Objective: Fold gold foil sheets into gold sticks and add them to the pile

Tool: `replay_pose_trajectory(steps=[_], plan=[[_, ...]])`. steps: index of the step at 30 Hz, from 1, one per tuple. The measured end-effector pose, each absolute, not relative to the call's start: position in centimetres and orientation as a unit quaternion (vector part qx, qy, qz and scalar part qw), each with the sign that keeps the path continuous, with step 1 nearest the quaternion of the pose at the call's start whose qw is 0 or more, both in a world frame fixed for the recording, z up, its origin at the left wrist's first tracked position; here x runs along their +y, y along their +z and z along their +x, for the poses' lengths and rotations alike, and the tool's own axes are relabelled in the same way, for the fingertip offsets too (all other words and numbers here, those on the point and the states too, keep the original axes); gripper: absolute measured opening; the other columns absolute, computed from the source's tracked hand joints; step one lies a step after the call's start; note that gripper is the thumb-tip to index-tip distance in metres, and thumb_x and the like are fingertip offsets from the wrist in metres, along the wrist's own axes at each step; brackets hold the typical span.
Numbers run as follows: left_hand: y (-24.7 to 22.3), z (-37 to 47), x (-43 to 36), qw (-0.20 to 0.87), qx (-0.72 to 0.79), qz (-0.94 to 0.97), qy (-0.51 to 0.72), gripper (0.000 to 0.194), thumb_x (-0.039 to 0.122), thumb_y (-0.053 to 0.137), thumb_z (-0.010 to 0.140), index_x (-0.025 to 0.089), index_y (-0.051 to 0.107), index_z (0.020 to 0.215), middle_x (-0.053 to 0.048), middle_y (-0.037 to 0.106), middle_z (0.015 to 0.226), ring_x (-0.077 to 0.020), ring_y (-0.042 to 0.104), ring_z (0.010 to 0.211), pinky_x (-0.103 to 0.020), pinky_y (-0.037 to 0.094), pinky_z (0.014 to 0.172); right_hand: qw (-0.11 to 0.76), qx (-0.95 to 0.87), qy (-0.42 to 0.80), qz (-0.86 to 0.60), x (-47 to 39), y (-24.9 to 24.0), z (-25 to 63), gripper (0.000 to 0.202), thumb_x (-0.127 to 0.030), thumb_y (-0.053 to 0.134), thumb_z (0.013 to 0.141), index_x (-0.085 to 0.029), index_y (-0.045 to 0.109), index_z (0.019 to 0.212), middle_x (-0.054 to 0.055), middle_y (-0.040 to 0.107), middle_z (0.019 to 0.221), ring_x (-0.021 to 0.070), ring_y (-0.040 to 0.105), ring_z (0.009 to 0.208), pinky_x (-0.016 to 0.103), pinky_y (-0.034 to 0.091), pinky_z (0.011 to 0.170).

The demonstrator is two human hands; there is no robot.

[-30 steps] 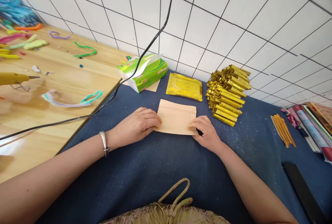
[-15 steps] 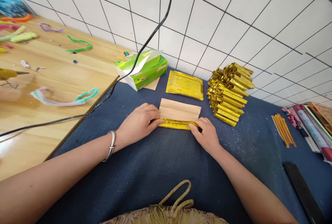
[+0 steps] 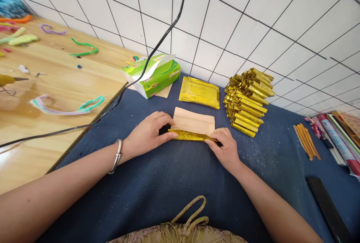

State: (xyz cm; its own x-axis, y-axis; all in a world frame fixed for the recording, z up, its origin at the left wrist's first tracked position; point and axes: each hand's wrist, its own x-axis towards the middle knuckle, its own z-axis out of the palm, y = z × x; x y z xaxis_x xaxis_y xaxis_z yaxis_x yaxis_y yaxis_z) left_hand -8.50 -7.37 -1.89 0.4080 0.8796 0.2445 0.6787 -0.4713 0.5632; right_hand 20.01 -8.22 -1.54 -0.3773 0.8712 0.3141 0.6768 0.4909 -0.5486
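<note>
A paper sheet (image 3: 194,121) lies in front of me, its plain pinkish-tan side up and its near edge folded over into a gold strip. My left hand (image 3: 154,130) pinches the left end of that strip between thumb and fingers. At the right end, my right hand (image 3: 225,145) grips the fold in the same way. Behind the sheet is a flat stack of gold sheets (image 3: 199,93). To its right stands a pile of folded gold strips (image 3: 247,104).
A green tissue pack (image 3: 157,78) sits at the back left, with a black cable (image 3: 160,42) hanging across it. Pipe cleaners and a yellow glue gun (image 3: 7,80) are on the wooden table. Orange-brown strips (image 3: 307,141), books (image 3: 337,141) and a black object (image 3: 329,205) lie right.
The gold fold has loosened and tilted a little, and the sheet's far part now looks slightly bent. My left thumb has shifted along the strip's left end. Both hands still grip it.
</note>
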Motion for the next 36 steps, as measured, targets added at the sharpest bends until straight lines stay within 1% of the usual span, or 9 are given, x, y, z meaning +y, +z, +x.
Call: replay_pose_trajectory(steps=[3, 7, 10, 17, 20, 24, 27, 32, 36], plan=[[-1.9, -8.9, -7.6, 0.209, 0.456, 0.824, 0.264, 0.037, 0.045, 0.063, 0.077, 0.02, 0.057, 0.103, -0.007, 0.054, 0.106, -0.0221, 0.049, 0.1, -0.036, 0.043, 0.089, 0.276, -0.831, 0.188, -0.445, -8.2, -1.4, 20.2, 0.009, -0.027, 0.056, 0.086, -0.025, 0.064, 0.086, 0.002, 0.063, 0.084, 0.0187, 0.055, 0.085, 0.037, 0.044, 0.08], [-1.7, -9.4, -8.0, 0.194, 0.437, 0.844, 0.241, 0.019, 0.037, 0.062, 0.079, 0.021, 0.063, 0.089, -0.006, 0.052, 0.107, -0.0218, 0.047, 0.101, -0.037, 0.041, 0.09, 0.231, -0.858, 0.174, -0.424, -8.0, -1.3, 20.7, 0.011, -0.027, 0.057, 0.086, -0.026, 0.067, 0.088, 0.002, 0.064, 0.089, 0.0196, 0.054, 0.089, 0.039, 0.041, 0.083], [-1.4, -9.6, -8.2, 0.14, 0.421, 0.868, 0.224, 0.013, 0.033, 0.057, 0.083, 0.023, 0.066, 0.085, -0.005, 0.052, 0.107, -0.0212, 0.047, 0.099, -0.038, 0.039, 0.089, 0.208, -0.865, 0.176, -0.422, -7.9, -1.1, 21.0, 0.013, -0.03, 0.058, 0.085, -0.027, 0.069, 0.09, 0.003, 0.064, 0.089, 0.0194, 0.053, 0.089, 0.039, 0.04, 0.084], [-0.1, -9.9, -9.0, -0.008, 0.345, 0.924, 0.168, 0.021, 0.02, 0.045, 0.09, 0.023, 0.066, 0.091, -0.003, 0.056, 0.105, -0.0217, 0.045, 0.097, -0.039, 0.033, 0.083, 0.227, -0.848, 0.209, -0.43, -7.8, -1.0, 21.2, 0.023, -0.032, 0.05, 0.09, -0.023, 0.069, 0.081, 0.003, 0.063, 0.081, 0.0166, 0.052, 0.083, 0.034, 0.038, 0.079], [0.1, -9.8, -9.0, 0.014, 0.348, 0.925, 0.155, 0.021, 0.024, 0.045, 0.091, 0.023, 0.066, 0.091, -0.003, 0.058, 0.096, -0.0197, 0.047, 0.09, -0.036, 0.033, 0.079, 0.228, -0.844, 0.209, -0.438, -7.8, -1.3, 21.2, 0.024, -0.032, 0.05, 0.091, -0.022, 0.067, 0.078, 0.002, 0.063, 0.076, 0.0155, 0.051, 0.078, 0.033, 0.037, 0.076], [-0.5, -9.6, -8.5, 0.155, 0.361, 0.902, 0.179, 0.019, 0.033, 0.049, 0.091, 0.023, 0.066, 0.091, -0.002, 0.06, 0.093, -0.0161, 0.051, 0.088, -0.031, 0.035, 0.079, 0.214, -0.842, 0.198, -0.454, -7.8, -1.4, 21.2, 0.029, -0.034, 0.046, 0.092, -0.02, 0.063, 0.073, 0.001, 0.061, 0.071, 0.0148, 0.049, 0.074, 0.031, 0.034, 0.074], [-0.9, -9.3, -8.2, 0.236, 0.378, 0.873, 0.198, 0.024, 0.034, 0.046, 0.092, 0.02, 0.064, 0.087, -0.002, 0.062, 0.09, -0.0149, 0.053, 0.086, -0.029, 0.038, 0.079, 0.195, -0.841, 0.183, -0.47, -7.7, -1.3, 21.1, 0.035, -0.037, 0.044, 0.093, -0.019, 0.059, 0.067, 0.001, 0.057, 0.066, 0.0143, 0.047, 0.072, 0.029, 0.032, 0.072], [-1.3, -8.4, -8.5, 0.203, 0.439, 0.855, 0.185, 0.026, 0.03, 0.042, 0.092, 0.017, 0.064, 0.086, -0.004, 0.061, 0.09, -0.0166, 0.053, 0.085, -0.032, 0.04, 0.081, 0.155, -0.845, 0.14, -0.492, -7.6, -1.2, 20.7, 0.039, -0.038, 0.043, 0.093, -0.018, 0.052, 0.06, -0.001, 0.053, 0.06, 0.0133, 0.045, 0.068, 0.027, 0.029, 0.068], [-1.8, -7.8, -8.5, 0.151, 0.467, 0.854, 0.174, 0.026, 0.03, 0.044, 0.09, 0.016, 0.064, 0.083, -0.007, 0.06, 0.091, -0.0184, 0.052, 0.088, -0.034, 0.041, 0.083, 0.118, -0.844, 0.104, -0.513, -7.4, -1.2, 20.3, 0.04, -0.039, 0.046, 0.091, -0.018, 0.051, 0.058, -0.001, 0.057, 0.06, 0.0129, 0.046, 0.067, 0.026, 0.026, 0.066]])
